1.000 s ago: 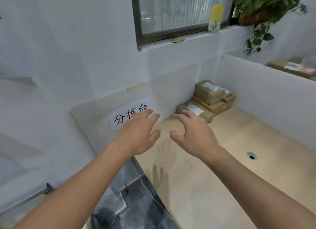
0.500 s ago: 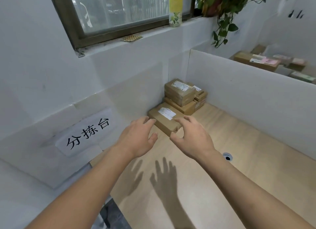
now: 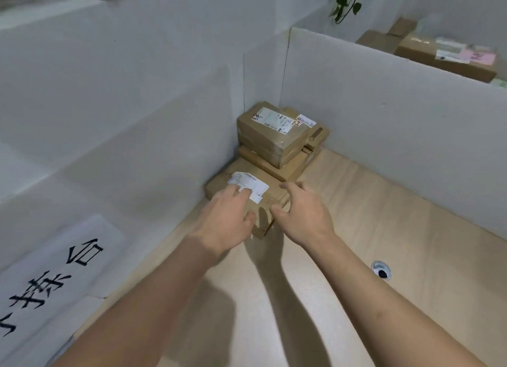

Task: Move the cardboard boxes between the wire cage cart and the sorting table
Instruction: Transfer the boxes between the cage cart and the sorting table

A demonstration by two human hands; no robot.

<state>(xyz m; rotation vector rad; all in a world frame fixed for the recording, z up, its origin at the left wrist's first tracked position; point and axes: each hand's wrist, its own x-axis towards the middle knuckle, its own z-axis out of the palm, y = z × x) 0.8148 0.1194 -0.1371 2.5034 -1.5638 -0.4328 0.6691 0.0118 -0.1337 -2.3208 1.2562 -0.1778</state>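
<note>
The box (image 3: 249, 181) lies on the table (image 3: 384, 229) just in front of the corner stack (image 3: 274, 136), with your left hand (image 3: 230, 216) flat on its label and your right hand (image 3: 301, 213) spread at its near corner, neither gripping, so a hasty lift could drop it or knock that stack.

We read 拣台 in black on the white paper sign (image 3: 55, 279); shipping labels (image 3: 271, 118) on the cardboard boxes (image 3: 263, 144) were too blurred.

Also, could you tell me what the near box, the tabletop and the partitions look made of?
Near box: plain brown cardboard, matte, with a white paper label. Tabletop: pale wood grain with slight sheen, possibly laminate. Partitions: smooth white matte board, perhaps foam or plastic; unclear.
</note>
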